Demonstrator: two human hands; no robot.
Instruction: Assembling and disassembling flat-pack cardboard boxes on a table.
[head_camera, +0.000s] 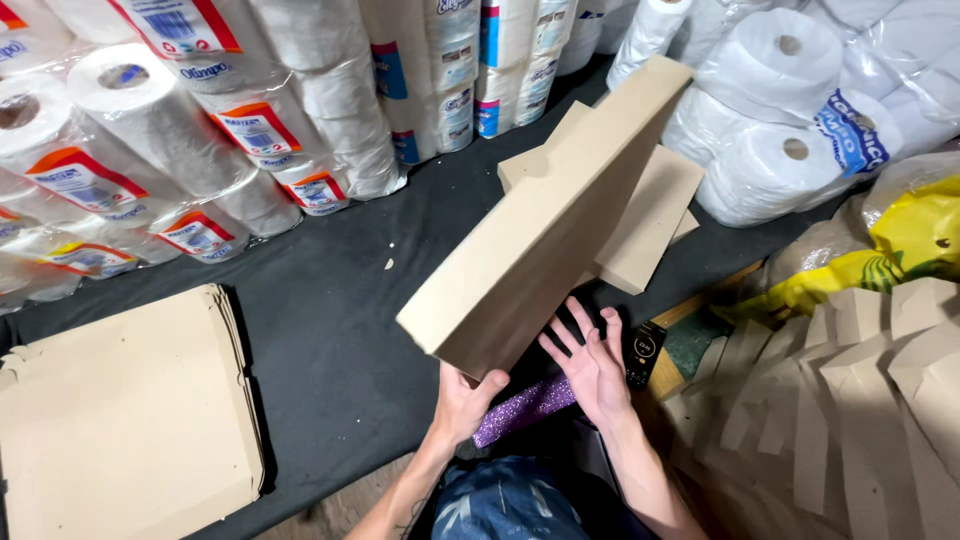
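Here, a flat folded cardboard box (545, 225) is held up in the middle of the frame, tilted, its long axis running from the lower centre up toward the upper right. Its near corner is gripped from below by the left hand (465, 400), thumb hooked over the edge. The right hand (590, 365) is spread open with fingers splayed, just beside the box's lower edge and under it; whether it touches the card cannot be told. The box lies up and away from both hands, and the left is the one clamped on it.

Behind the box, further folded boxes (650, 215) are seen lying on the dark cloth (330, 320). A stack of flat cardboard sheets (130, 410) rests at the lower left, and cut cardboard pieces (850, 400) are piled at the lower right. Packs of paper rolls (200, 130) are banked across the top, with a yellow bag (900, 240) at the right edge.
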